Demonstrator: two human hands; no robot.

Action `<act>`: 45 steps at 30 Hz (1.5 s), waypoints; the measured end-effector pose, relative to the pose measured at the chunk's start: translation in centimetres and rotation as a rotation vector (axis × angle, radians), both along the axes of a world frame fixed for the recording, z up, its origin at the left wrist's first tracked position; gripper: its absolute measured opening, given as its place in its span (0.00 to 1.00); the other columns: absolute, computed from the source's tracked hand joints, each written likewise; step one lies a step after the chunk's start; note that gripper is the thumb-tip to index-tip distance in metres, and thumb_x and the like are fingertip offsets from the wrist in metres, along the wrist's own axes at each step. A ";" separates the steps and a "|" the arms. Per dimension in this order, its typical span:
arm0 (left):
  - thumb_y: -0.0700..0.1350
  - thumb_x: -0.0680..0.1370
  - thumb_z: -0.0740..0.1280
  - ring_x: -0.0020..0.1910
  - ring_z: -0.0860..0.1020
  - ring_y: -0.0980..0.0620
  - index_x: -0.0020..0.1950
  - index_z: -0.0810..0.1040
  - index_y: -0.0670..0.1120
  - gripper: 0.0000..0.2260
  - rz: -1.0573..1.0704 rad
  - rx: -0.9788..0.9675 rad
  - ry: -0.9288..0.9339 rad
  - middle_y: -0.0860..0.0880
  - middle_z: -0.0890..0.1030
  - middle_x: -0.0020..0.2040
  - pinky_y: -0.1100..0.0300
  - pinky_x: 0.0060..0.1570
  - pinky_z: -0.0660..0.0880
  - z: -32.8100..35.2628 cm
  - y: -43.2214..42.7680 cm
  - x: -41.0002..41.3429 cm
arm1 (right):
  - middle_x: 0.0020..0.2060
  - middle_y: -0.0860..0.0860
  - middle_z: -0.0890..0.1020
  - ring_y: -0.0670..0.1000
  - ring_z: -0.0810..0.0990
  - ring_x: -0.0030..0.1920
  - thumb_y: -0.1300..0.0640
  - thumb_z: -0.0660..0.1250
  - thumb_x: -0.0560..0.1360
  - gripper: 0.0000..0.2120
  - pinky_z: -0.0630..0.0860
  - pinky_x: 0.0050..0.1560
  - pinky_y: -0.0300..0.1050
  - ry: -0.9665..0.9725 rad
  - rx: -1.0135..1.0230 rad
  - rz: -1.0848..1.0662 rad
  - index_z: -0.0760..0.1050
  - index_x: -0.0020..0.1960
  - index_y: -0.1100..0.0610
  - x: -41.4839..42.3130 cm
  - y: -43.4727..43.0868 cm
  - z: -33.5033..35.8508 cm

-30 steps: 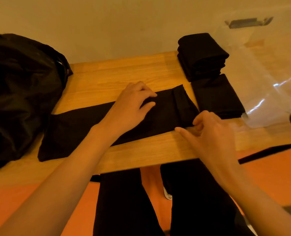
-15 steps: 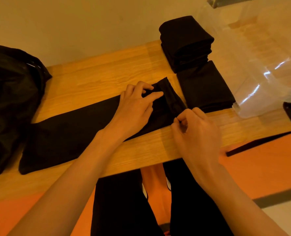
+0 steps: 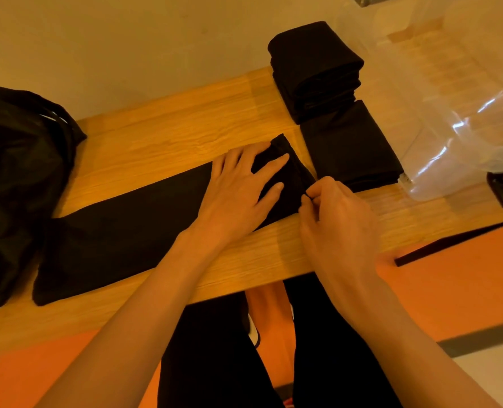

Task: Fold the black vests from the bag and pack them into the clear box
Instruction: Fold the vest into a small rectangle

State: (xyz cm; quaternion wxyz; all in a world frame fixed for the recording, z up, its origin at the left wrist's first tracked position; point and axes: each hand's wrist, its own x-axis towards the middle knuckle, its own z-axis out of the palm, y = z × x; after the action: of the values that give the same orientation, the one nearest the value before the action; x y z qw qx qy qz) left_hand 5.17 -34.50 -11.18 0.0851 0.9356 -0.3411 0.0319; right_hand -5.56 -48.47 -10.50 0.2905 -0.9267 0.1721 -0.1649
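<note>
Left of the clear box, the long black vest lies flat on the desk. The left grip, fingers straight, presses it down; the right grip pinches its end nearest the box. I think the fold should be made tight, edges even

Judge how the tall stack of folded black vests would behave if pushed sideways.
The stack of folded vests is soft cloth in several loose layers, so it would probably shear or slump rather than slide as one. Its rounded top fold may slip off first.
</note>
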 end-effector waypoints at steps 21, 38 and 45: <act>0.66 0.81 0.41 0.82 0.48 0.47 0.83 0.48 0.58 0.31 -0.013 0.148 0.013 0.53 0.49 0.84 0.46 0.80 0.47 -0.2 -0.3 0.1 | 0.47 0.45 0.76 0.43 0.76 0.39 0.45 0.71 0.77 0.09 0.72 0.37 0.38 0.097 0.261 -0.058 0.76 0.49 0.49 0.6 -0.2 1.6; 0.70 0.81 0.42 0.83 0.47 0.47 0.84 0.45 0.57 0.34 -0.022 0.120 0.003 0.53 0.47 0.84 0.44 0.80 0.47 -0.6 -0.4 0.2 | 0.40 0.45 0.80 0.44 0.79 0.42 0.41 0.68 0.78 0.16 0.79 0.42 0.44 0.029 0.176 -0.079 0.78 0.54 0.54 -0.9 -1.6 1.3; 0.74 0.77 0.41 0.83 0.44 0.49 0.84 0.42 0.51 0.42 0.002 0.139 0.016 0.53 0.46 0.84 0.45 0.80 0.46 -0.5 -0.5 0.1 | 0.42 0.48 0.80 0.44 0.78 0.38 0.51 0.68 0.80 0.06 0.76 0.39 0.43 0.064 0.123 -0.105 0.77 0.51 0.53 -0.2 -1.6 0.9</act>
State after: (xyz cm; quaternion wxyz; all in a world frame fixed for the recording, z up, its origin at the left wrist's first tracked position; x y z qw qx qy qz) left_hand 5.28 -35.00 -11.70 0.0227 0.9399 -0.3408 0.0009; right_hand -5.73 -50.07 -9.62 0.3321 -0.9016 0.2396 -0.1396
